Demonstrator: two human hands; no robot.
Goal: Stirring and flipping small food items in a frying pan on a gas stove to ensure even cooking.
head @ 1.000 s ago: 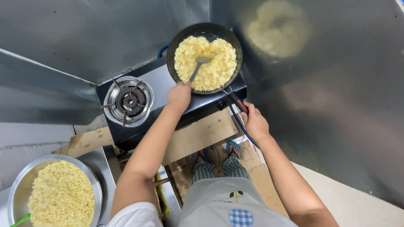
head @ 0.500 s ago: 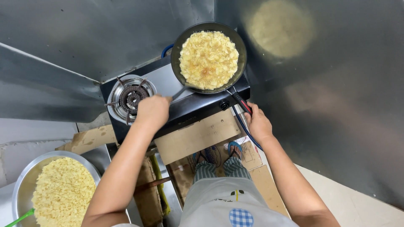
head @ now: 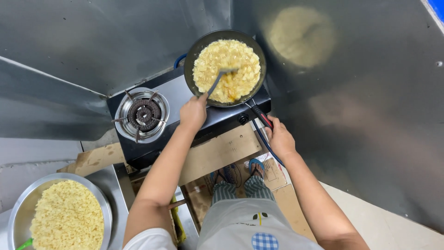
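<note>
Sheet-metal walls (head: 351,115) fill most of the frame, grey and dull, with a pale reflection of the food at the upper right. Below them, centre left, sits a two-burner gas stove (head: 185,104) on a wooden bench (head: 222,150); its left burner (head: 142,113) is bare. At the lower left corner a large round metal bowl (head: 16,213) holds a heap of pale yellow crumbly food. On the right burner, at top centre, stands a dark frying pan (head: 192,60) filled with the same yellow food. The right hand (head: 280,139), right of centre, has its grip wrapped around the pan's handle (head: 261,115). The left hand (head: 194,111), just below the pan, has its grip pinched on a metal spatula (head: 219,78), whose blade lies in the food near the pan's middle.
</note>
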